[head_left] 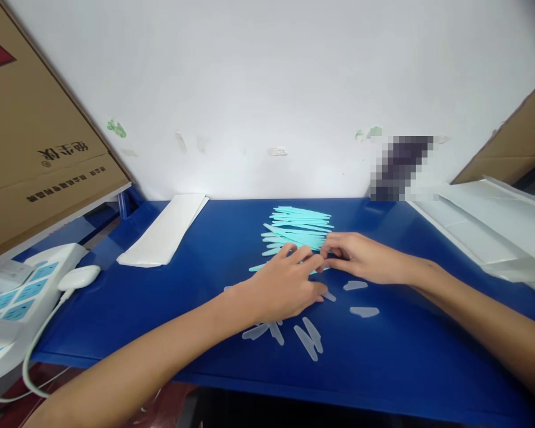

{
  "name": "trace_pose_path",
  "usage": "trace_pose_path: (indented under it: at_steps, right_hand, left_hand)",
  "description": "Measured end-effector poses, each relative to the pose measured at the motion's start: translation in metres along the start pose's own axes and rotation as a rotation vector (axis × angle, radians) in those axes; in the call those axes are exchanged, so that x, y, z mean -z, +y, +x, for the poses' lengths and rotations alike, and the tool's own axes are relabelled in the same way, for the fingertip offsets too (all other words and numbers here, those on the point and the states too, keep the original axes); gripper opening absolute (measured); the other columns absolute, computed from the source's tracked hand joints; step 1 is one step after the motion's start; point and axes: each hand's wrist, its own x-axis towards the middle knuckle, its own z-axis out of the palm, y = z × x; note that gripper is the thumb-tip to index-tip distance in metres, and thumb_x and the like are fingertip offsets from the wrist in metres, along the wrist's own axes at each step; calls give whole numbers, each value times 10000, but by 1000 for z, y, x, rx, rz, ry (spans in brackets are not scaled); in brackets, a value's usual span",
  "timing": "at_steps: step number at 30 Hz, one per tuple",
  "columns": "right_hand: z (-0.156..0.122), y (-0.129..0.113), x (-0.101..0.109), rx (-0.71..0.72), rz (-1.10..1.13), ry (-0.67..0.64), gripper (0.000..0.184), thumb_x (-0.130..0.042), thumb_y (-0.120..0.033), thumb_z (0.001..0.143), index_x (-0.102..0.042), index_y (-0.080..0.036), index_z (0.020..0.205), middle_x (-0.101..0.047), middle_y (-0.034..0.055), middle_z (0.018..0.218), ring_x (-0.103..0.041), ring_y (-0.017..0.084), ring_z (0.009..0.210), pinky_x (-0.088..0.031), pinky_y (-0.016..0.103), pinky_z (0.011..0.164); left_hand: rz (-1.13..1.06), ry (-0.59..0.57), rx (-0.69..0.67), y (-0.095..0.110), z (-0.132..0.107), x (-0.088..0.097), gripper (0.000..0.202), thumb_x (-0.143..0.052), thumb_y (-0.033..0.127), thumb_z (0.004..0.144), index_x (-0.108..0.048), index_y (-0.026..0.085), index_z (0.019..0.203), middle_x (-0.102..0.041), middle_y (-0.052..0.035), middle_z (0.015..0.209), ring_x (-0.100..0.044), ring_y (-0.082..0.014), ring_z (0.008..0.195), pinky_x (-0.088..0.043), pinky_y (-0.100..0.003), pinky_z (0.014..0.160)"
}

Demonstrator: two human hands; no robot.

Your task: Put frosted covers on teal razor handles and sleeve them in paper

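A pile of slim turquoise sticks [301, 223], tapered like eyebrow-razor handles, lies on the blue table. My left hand [289, 282] reaches over its near side, fingers bent and apart, the thumb beside a small translucent blade-shaped piece [330, 296]. From the right, my right hand [350, 255] comes to the pile's near right edge with its fingertips pinched together. The fingertips of both hands meet there; whatever lies between them is hidden. More translucent pieces, like small blade covers, are scattered nearby: two to the right [364, 311] and several nearer me [311, 336].
Folded white sheet [163, 232] lies at the left. A power strip [27, 291] with a white plug and cable stands at the left edge. Flat clear-white packaging [494, 223] rests at the right. Behind rises a white wall [267, 89], with a cardboard box [40, 137] at left.
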Motion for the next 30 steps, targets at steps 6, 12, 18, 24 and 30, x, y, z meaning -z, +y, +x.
trace_pose_path:
  at_steps: [6, 12, 18, 24, 30]
  right_hand:
    - [-4, 5, -2, 5, -69, 56, 310, -373, -416, 1032, -563, -222, 883, -646, 53, 882, -588, 203, 802, -418, 331, 711]
    - [-6, 13, 1, -43, -77, 230, 307, -319, -437, 1043, -509, -228, 922, -636, 66, 905, -587, 207, 783, -442, 347, 718]
    - [-6, 18, 1, -69, -76, 319, 254, -294, -424, 1049, -429, -245, 929, -576, 24, 796, -532, 189, 673, -416, 336, 666]
    - [-5, 18, -1, -112, -107, 333, 224, -281, -411, 1050, -397, -252, 942, -529, -7, 715, -493, 180, 599, -368, 320, 615]
    - [-5, 15, -1, -109, -113, 320, 244, -272, -431, 1052, -411, -250, 966, -551, 1, 728, -512, 184, 609, -377, 319, 618]
  left_hand:
    - [4, 54, -2, -4, -6, -8, 191, -533, 244, 1038, -712, 179, 1028, -635, -91, 1050, -516, -236, 957, -357, -373, 804]
    - [-262, 413, 253, -42, -24, -4, 213, -444, 260, 1072, -644, 187, 1060, -718, -59, 969, -591, -192, 904, -418, -336, 819]
    - [-595, 686, 727, -79, -37, -25, 215, -556, 349, 1017, -690, 181, 1017, -754, -29, 822, -677, -180, 778, -493, -297, 755]
    - [-527, 579, 657, -76, -35, -29, 271, -510, 368, 1029, -723, 203, 1003, -731, -22, 807, -643, -184, 811, -495, -304, 781]
    - [-498, 541, 581, -74, -34, -26, 285, -497, 365, 1040, -721, 190, 1016, -727, -35, 799, -614, -186, 783, -470, -304, 727]
